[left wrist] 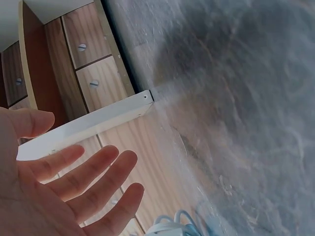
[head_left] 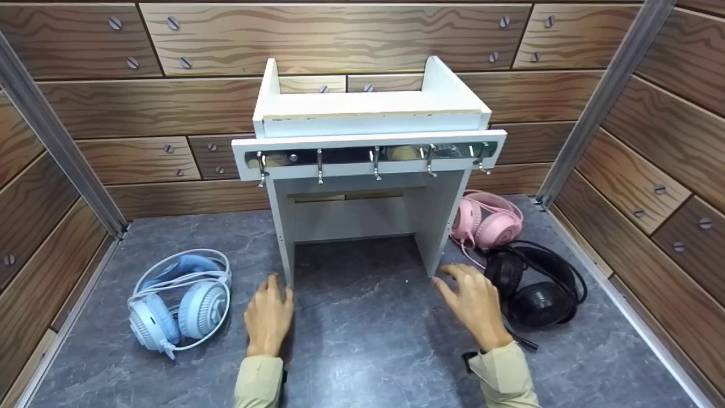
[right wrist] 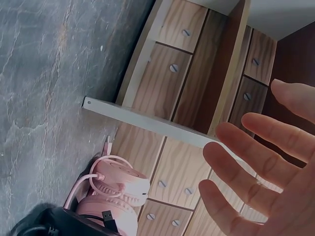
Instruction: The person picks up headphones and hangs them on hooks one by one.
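On the grey surface (head_left: 351, 340) I see the white rack (head_left: 371, 123), upright at far centre; I judge it stiff, smooth and moderately heavy, best held low on both side panels (head_left: 443, 218), clear of the rail (head_left: 346, 156). The blue headset (head_left: 205, 309) lies left; the black headset (head_left: 541, 303) lies right, the pink headset (head_left: 498, 229) just beyond. The left hand (head_left: 267, 317) and right hand (head_left: 473, 297) sit beside the panels' near feet, fingers spread, gripping nothing; contact I cannot tell. Five metal hooks (head_left: 376, 161) line the rail and could snag.
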`<state>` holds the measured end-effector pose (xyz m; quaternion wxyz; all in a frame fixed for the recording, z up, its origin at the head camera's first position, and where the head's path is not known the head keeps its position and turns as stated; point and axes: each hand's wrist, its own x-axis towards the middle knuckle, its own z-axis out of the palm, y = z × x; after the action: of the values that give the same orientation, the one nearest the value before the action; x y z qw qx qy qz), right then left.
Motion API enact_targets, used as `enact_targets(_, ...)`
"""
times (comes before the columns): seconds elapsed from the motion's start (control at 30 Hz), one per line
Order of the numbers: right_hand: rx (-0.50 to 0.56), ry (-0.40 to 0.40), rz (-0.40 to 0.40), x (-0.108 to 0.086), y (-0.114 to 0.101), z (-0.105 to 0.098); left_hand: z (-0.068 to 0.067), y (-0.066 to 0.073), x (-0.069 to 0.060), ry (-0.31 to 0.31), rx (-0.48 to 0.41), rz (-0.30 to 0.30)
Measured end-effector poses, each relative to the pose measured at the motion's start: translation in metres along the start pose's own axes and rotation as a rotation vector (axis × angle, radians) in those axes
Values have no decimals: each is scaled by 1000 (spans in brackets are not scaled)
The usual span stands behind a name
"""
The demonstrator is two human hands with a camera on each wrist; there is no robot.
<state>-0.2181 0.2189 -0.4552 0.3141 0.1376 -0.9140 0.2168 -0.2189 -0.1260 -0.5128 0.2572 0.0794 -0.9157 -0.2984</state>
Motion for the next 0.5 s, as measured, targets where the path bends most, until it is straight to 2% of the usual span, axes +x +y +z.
enact_targets(0.27, -4, -4, 21, 0, 3, 1, 6, -4, 7, -107, -22, -28)
enact_targets(0.4, -2, -18, 25, -2, 2, 1, 8, -6, 6, -117, -19, -50)
enact_targets(0.5, -1, -18, 27, -2, 2, 1, 9, -8, 6, -117, -28, -31)
